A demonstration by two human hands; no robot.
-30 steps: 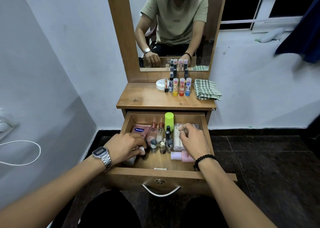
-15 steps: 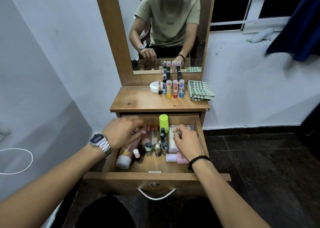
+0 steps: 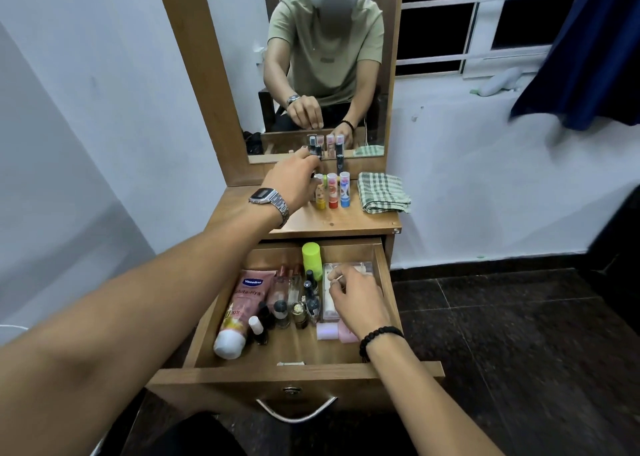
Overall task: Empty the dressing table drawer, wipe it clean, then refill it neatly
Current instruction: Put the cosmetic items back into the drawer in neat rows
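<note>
**Drawer open, one hand up on the worktop**

The drawer (image 3: 298, 369) is pulled out. A pink tube (image 3: 242, 310) lies lengthwise inside, cap toward the handle. Left hand (image 3: 294, 182) curls among small bottles (image 3: 332, 191) on the worktop (image 3: 242, 210); its hold is unclear. Right hand (image 3: 360, 300) pinches a small stick.

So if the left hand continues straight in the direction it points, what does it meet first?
Probably the dark small bottles standing just beyond the left hand's fingertips, then the mirror; depth is hard to judge.
</note>
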